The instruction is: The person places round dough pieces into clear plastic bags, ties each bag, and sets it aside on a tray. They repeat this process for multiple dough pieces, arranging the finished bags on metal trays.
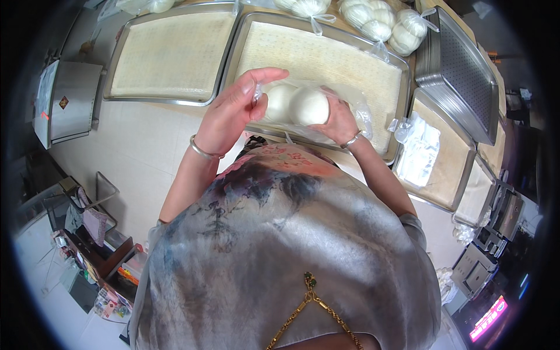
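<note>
Above a metal tray (396, 131) lined with a cream mat, two round white buns (309, 106) sit side by side in front of me. Thin clear plastic film (363, 113), apparently a bag, surrounds the buns. My right hand (339, 118) cups the nearer bun from its right side, with film over part of the fingers. At the buns' left, my left hand (238, 96) pinches a gathered bit of the plastic between thumb and curled fingers, its index finger extended. The left hand partly covers the edge of the tray.
Tied bags of white buns (369, 19) line the table's far side. A second lined tray (170, 57) lies at left. Stacked perforated metal trays (459, 74) rise at right. A bundle of plastic bags (419, 151) rests on another tray (450, 175). A steel cabinet (74, 100) stands far left.
</note>
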Action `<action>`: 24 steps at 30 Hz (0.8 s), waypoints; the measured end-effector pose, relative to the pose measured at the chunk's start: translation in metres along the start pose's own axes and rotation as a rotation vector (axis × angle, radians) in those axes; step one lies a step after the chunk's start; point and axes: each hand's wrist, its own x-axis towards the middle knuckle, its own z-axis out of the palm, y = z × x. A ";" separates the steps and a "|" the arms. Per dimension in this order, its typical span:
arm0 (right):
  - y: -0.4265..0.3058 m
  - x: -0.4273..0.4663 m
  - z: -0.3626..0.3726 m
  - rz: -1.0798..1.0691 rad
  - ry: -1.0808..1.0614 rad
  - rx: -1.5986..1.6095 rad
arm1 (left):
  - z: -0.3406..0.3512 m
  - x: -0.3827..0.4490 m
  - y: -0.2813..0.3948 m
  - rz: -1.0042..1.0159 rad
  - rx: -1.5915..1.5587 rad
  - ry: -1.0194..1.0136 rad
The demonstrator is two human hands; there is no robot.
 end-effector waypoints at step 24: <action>-0.050 -0.025 -0.044 -0.358 0.116 -0.323 | -0.005 0.016 0.002 0.015 0.023 0.031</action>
